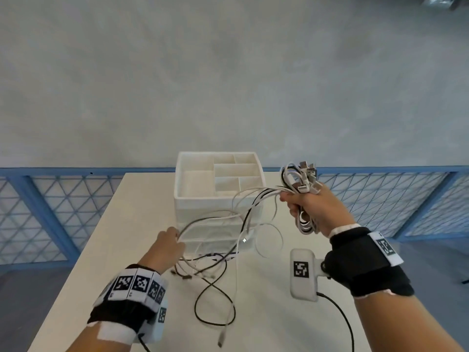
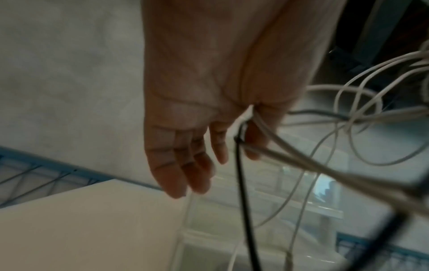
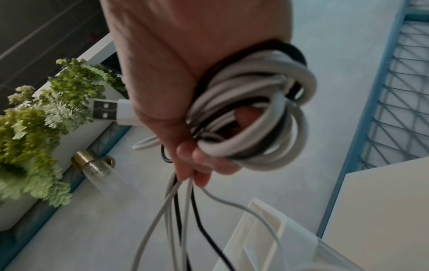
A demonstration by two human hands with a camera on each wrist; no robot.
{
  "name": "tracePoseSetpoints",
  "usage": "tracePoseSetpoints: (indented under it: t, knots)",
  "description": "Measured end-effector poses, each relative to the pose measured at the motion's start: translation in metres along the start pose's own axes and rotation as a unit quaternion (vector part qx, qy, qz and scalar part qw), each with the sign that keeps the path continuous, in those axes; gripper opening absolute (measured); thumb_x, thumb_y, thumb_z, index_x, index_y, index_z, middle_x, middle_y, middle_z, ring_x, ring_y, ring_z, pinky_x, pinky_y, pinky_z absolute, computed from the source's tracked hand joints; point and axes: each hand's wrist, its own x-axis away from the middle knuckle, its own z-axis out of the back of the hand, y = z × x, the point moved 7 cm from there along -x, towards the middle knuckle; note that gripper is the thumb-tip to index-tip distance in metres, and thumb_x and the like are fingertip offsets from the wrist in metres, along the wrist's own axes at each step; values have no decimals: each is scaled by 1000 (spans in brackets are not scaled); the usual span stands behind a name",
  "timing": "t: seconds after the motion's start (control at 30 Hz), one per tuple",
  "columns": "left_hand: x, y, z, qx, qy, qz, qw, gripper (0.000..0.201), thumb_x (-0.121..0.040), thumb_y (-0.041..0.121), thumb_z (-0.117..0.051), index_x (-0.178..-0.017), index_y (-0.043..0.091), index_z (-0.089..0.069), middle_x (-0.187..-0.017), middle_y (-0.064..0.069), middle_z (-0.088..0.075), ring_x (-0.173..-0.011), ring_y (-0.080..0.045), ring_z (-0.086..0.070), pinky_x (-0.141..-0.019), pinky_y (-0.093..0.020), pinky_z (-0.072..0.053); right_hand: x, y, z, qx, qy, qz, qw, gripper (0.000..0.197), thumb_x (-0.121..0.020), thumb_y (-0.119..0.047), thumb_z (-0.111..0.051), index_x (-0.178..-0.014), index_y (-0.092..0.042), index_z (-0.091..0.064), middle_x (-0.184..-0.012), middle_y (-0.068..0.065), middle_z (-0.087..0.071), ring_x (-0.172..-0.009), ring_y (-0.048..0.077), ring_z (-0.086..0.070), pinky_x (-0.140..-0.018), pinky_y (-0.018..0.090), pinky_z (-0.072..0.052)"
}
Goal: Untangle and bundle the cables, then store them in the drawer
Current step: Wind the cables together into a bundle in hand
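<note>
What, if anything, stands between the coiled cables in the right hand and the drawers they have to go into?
Loose cables trail from the coil in the right hand across the drawer unit's front to the left hand. The drawers look shut.

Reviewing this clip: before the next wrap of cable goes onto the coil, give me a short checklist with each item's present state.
1. Coil secured: the right hand grips the coiled cables, loops wound round its fingers. Ok.
2. Feed strands controlled: the left hand pinches several loose strands between thumb and forefinger. Ok.
3. Remaining cable untangled: the cable tails cross each other in loops on the table. Not ok.
4. Plug ends gathered: USB plugs stick up above the right hand; other ends lie on the table. Not ok.
5. Drawer open for storing: the white drawer unit has strands draped across its front. Cannot tell.
</note>
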Motion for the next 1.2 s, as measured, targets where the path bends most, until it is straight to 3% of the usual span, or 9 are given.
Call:
tracePoseSetpoints:
  t: [0.1,0.23,0.47,0.6,0.73,0.93,1.03,1.1,1.2]
  knots:
    - [26,43,7,12,80,-168,982,66,-74,35,-71,-129,23,-37,-124,-3,-34,-114,-16,-40,-100,-31,-38,-5,-2,-9,9,-12,-15,1000,11,-82,-8,-65,-76,1,-62,-50,5,-51,-46,18,-45,-41,20,-31]
    - [77,110,6,128,205,-382,892,8,-80,25,-61,-89,24,-61,-87,12,-50,-82,-2,-51,-74,-8,-40,-7,-8,-20,22,-20,-23,999,22,-81,-12,-66,-85,10,-65,-56,10,-53,-56,24,-46,-49,28,-31]
    - [59,113,-25,140,200,-299,923,21,-84,32,-61,-104,26,-67,-48,8,-40,-49,-7,-43,-56,-17,-38,-9,-15,-24,27,-23,-26,999,13,-80,-11,-67,-80,1,-65,-56,10,-53,-60,26,-46,-60,35,-34]
    - [60,136,-45,-40,142,-309,939,44,-94,32,-44,-138,28,-38,-79,-7,-68,-78,-23,-62,-72,-31,-46,-7,-16,-31,18,-43,-25,999,12,-80,-10,-67,-72,-2,-64,-54,8,-52,-52,22,-46,-53,31,-33]
    - [51,133,-42,134,76,-289,945,8,-85,18,-61,-88,16,-68,-63,1,-62,-59,-15,-57,-60,-26,-42,-6,-14,-26,3,-42,-16,999,11,-81,-9,-66,-75,0,-64,-53,7,-52,-49,20,-46,-55,32,-34]
    - [66,123,-5,465,81,-298,830,21,-80,-2,-62,-86,15,-73,-66,1,-72,-55,-10,-62,-60,-19,-53,-11,8,-12,31,-20,-35,999,10,-82,-9,-65,-79,0,-64,-53,5,-52,-45,17,-48,-50,26,-35]
    - [65,101,23,520,116,-329,780,12,-83,21,-63,-77,19,-72,-65,0,-68,-57,-9,-59,-61,-17,-52,-14,20,-1,34,14,-51,998,8,-83,-8,-64,-79,-1,-62,-50,3,-51,-39,12,-46,-41,19,-33]
    - [59,90,24,483,60,-336,806,11,-79,33,-66,-75,25,-72,-64,4,-66,-56,-6,-56,-60,-16,-49,-15,23,4,25,26,-54,998,7,-83,-8,-64,-81,-2,-61,-50,3,-51,-42,14,-46,-44,22,-33]
    - [60,89,-27,199,-151,-327,911,38,-85,9,-60,-84,45,-71,-68,16,-68,-60,-3,-56,-60,-15,-45,-14,17,-1,19,9,-45,999,10,-83,-10,-63,-80,-1,-62,-53,5,-52,-45,16,-45,-44,22,-31]
